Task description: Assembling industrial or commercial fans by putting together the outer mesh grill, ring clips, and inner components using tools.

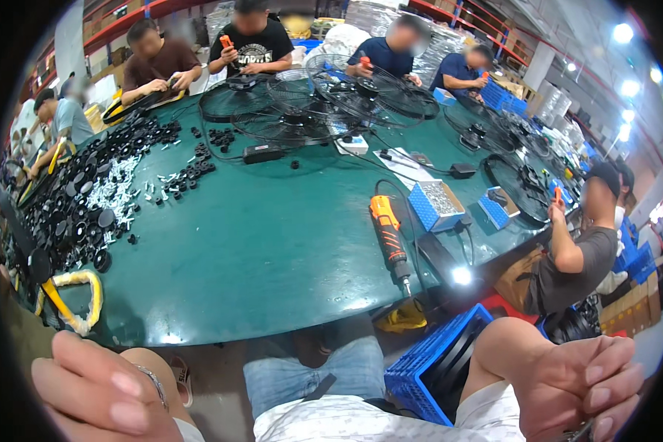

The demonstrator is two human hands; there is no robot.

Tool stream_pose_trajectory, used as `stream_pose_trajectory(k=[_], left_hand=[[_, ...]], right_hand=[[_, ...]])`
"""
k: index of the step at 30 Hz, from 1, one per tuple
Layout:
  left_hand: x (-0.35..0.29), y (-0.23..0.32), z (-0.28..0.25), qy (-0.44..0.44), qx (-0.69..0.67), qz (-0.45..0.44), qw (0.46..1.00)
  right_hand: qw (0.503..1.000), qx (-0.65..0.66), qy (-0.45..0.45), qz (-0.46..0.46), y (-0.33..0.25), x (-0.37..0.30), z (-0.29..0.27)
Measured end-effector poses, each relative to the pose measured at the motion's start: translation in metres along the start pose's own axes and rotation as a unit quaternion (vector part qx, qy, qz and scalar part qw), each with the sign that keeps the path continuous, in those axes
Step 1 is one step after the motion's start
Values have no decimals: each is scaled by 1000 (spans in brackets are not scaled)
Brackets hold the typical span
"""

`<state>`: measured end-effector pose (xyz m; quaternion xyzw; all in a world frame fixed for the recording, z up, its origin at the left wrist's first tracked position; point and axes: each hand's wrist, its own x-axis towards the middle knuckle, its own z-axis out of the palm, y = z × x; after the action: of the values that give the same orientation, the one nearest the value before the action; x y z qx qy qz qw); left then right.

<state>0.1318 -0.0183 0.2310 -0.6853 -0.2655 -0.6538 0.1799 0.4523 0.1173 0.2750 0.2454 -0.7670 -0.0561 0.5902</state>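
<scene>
My left hand [99, 390] is raised close at the lower left, its fingers curled; anything in its grasp is hidden. A thin bracelet [153, 379] circles that wrist. At the lower right my right hand [578, 379] is also raised, fingers bent in against the palm. Something small and dark shows under it at the picture's edge, too little to name. Both hands are off the green table [258, 272]. On its near right part lies an orange and black electric screwdriver [389, 239], bit pointing toward me. A yellow-edged loop [74, 302] rests by the near left corner.
Black knobs [59, 214] and pale screws [114, 184] are heaped at left. Black fan grilles [295, 118] cover the far side. A blue box of screws [436, 205] stands beside the screwdriver. A blue crate [412, 368] sits below. Several people work around the table.
</scene>
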Motion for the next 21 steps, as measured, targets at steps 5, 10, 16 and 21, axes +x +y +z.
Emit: stream_pose_trajectory(k=[5, 10, 16, 21], left_hand=[[-14, -9, -32, 87, -69, 25, 994], [-5, -11, 0, -18, 28, 24, 999], [-57, -56, 41, -197, 85, -160, 964], [-121, -103, 91, -409, 66, -282, 865]], right_hand=[[997, -11, 33, -61, -10, 3, -8], [986, -155, 7, 63, -30, 3, -11], [829, -512, 131, 186, -86, -103, -115], [471, -699, -33, 536, -226, -260, -217]])
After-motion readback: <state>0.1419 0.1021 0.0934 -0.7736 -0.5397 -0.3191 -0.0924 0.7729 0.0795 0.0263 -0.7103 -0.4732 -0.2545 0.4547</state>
